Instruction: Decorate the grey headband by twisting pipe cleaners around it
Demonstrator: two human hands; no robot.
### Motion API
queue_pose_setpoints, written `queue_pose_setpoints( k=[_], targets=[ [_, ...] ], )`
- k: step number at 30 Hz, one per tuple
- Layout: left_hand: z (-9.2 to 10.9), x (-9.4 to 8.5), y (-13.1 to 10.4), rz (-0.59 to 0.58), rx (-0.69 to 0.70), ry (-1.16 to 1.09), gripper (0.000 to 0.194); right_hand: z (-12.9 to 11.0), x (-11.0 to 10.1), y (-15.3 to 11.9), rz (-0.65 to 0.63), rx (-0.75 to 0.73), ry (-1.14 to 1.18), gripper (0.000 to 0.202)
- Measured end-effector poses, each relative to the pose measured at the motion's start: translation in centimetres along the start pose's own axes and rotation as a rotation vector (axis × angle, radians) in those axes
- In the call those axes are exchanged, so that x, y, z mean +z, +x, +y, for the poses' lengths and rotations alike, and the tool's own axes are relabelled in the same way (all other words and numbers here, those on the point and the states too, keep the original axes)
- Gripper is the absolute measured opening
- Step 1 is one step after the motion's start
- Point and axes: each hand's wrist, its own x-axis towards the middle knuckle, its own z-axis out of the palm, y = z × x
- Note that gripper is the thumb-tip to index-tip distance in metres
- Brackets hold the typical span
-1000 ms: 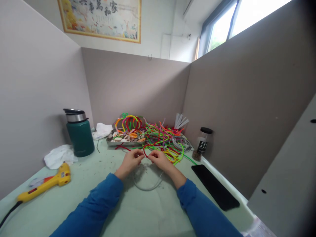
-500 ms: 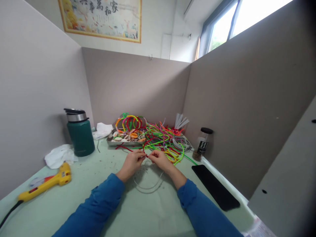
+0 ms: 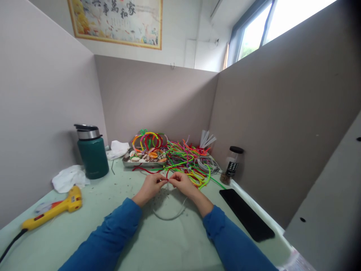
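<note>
My left hand (image 3: 151,186) and my right hand (image 3: 182,183) meet over the middle of the table, fingertips almost touching. Both pinch a thin red pipe cleaner (image 3: 167,174), part of which rises above the fingers. From beneath my hands a pale grey wire loop (image 3: 168,218) curves toward me. Beyond them lies a tangled heap of coloured pipe cleaners (image 3: 184,156). To its left, a metal tray (image 3: 143,164) holds shells, with a ring-shaped form of bent pipe cleaners (image 3: 147,140) at its back.
At the left stand a green bottle (image 3: 93,158), crumpled white tissue (image 3: 70,179) and a yellow glue gun (image 3: 53,211) with a cord. On the right are a black-lidded jar (image 3: 231,165) and a flat black object (image 3: 246,213). Grey partitions (image 3: 158,94) enclose the table.
The red pipe cleaner between my fingers now stands up as a small curve above them. My hands have hardly moved, and the grey loop has shifted slightly.
</note>
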Motion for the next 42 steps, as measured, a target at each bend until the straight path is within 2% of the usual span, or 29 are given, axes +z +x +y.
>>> queue_pose_setpoints(
  k=[6, 12, 18, 22, 27, 31, 36, 39, 42],
  targets=[
    [0.2, 0.0, 0.0, -0.050, -0.051, -0.056, 0.027, -0.1, 0.1, 0.0, -0.018, -0.012, 0.020, 0.011],
    [0.8, -0.4, -0.3, -0.209, -0.242, -0.302, 0.036, -0.4, 0.1, -0.1, -0.020, -0.032, 0.036, 0.015],
    [0.7, -0.5, -0.6, -0.260, -0.310, -0.498, 0.037, -0.9, 0.1, -0.2, -0.027, -0.040, 0.034, 0.015],
    [0.8, -0.5, -0.6, -0.295, -0.318, -0.530, 0.032, -0.8, 0.1, -0.2, -0.022, -0.056, 0.002, 0.014],
    [0.4, -0.1, -0.3, -0.227, -0.252, -0.404, 0.018, -0.4, 0.0, 0.0, -0.006, -0.066, -0.030, 0.011],
    [-0.3, 0.3, -0.2, -0.144, -0.192, -0.223, 0.020, 0.0, 0.0, 0.1, 0.002, -0.054, -0.026, 0.010],
    [-0.1, 0.2, -0.1, 0.012, -0.018, 0.014, 0.016, -0.2, 0.0, 0.1, -0.009, -0.053, -0.016, 0.011],
    [0.3, 0.0, -0.3, 0.022, 0.050, 0.116, 0.010, -0.5, 0.1, 0.0, -0.014, -0.046, -0.008, 0.011],
    [0.7, -0.1, -0.5, 0.010, 0.048, 0.160, 0.011, -0.7, 0.1, -0.1, -0.017, -0.055, 0.012, 0.011]
  ],
)
